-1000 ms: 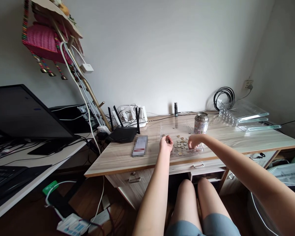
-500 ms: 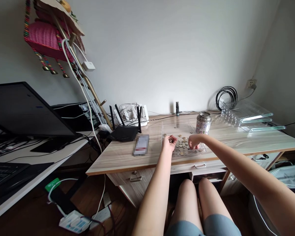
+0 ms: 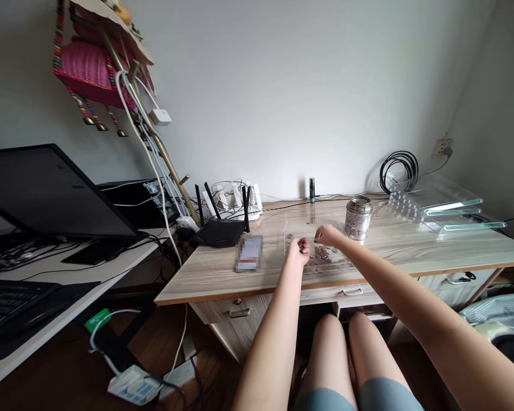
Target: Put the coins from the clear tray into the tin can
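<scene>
My left hand (image 3: 300,250) is cupped around several coins, its palm turned up over the left part of a clear plastic tray (image 3: 298,220). My right hand (image 3: 326,234) hovers above the tray's middle, fingers curled down and closed; whatever is in them is hidden. Beneath it, loose coins (image 3: 323,253) lie in a heap on the tray floor, and a few more are near its left side. To the right of the tray stands a floral tin with a metal lid (image 3: 358,218).
A phone with a blurred screen (image 3: 249,253) lies left of the tray, beside a black router (image 3: 220,232). Clear stacked trays (image 3: 445,205) and a coil of black cable (image 3: 398,171) are at the right. A small dark bottle (image 3: 312,190) stands by the wall.
My right hand has lifted from the tray's right side and moved left and back toward my left hand. The coins have shifted into a tighter heap. My left hand still holds its coins.
</scene>
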The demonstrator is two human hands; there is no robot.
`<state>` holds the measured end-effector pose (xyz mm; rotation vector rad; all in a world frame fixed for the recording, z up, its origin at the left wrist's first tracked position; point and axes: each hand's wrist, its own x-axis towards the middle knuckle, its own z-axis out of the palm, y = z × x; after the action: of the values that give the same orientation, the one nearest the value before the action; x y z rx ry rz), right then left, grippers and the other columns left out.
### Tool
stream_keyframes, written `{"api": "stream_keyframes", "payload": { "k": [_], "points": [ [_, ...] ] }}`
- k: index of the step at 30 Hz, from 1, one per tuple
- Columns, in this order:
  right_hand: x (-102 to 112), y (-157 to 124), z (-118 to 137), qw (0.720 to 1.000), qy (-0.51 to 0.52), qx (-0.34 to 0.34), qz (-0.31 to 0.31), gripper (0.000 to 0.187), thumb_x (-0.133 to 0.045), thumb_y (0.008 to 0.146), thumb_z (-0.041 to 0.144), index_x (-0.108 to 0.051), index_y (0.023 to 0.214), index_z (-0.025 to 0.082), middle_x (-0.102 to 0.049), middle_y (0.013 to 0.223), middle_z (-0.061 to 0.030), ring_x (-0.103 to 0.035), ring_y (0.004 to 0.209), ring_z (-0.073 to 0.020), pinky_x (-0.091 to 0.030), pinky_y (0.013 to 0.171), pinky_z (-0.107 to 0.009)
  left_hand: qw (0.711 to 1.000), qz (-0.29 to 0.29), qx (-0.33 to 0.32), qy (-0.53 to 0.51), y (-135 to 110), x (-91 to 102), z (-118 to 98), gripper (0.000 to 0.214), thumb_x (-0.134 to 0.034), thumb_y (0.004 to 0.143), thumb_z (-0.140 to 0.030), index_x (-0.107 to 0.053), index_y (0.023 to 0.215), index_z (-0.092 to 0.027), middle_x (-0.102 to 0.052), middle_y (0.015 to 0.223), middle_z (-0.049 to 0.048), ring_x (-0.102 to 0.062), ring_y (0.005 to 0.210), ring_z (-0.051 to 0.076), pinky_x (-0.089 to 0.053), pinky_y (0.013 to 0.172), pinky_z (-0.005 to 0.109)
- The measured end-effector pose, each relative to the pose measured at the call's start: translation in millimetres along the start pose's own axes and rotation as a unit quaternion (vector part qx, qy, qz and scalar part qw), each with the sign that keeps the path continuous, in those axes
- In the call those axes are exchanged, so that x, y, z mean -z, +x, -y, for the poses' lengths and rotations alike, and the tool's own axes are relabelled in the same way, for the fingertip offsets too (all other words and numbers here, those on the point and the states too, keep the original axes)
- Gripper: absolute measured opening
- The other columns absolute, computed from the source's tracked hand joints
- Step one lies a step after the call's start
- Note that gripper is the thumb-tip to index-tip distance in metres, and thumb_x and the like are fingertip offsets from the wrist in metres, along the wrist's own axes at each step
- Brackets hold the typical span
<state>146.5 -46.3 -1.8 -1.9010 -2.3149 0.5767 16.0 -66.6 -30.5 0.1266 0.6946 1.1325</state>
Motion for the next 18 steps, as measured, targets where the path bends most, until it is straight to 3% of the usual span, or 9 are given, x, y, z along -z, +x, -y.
{"api": "stream_keyframes", "payload": {
  "k": [6,13,18],
  "points": [
    [-21,3,-4,0.999,-0.019,-0.015,-0.036,0.023,-0.061,0.062,0.026,-0.062,0.082,0.016,-0.062,0.085,-0.0064,-0.056,0.081,-0.0179,-0.042,0.066,-0.022,1.000,0.012,-0.026,-0.008,-4,1.6,-2,0.024,-0.038,0.076,-0.021,-0.037,0.053,-0.015,-0.028,0.039,-0.0079,-0.019,0.025,0.001,-0.007,0.025,0.013],
    [2,11,-26,0.999,0.013,-0.044,-0.011,0.032,-0.061,0.059,0.024,-0.062,0.090,0.015,-0.065,0.079,-0.0053,-0.058,0.065,-0.0128,-0.042,0.054,-0.017,1.000,0.009,-0.027,-0.009,0,3.5,0,0.019,-0.040,0.073,-0.018,-0.039,0.055,-0.015,-0.033,0.042,-0.0062,-0.022,0.027,0.001,-0.009,0.027,0.013],
    [2,5,-37,0.997,0.014,-0.068,0.035,0.028,-0.064,0.053,0.019,-0.065,0.080,0.014,-0.065,0.067,-0.0046,-0.057,0.057,-0.0127,-0.042,0.052,-0.019,0.999,0.000,-0.046,-0.006,2,3.9,1,0.015,-0.039,0.072,-0.016,-0.041,0.058,-0.014,-0.037,0.047,-0.0036,-0.029,0.031,0.001,-0.012,0.027,0.011]
  ]
}}
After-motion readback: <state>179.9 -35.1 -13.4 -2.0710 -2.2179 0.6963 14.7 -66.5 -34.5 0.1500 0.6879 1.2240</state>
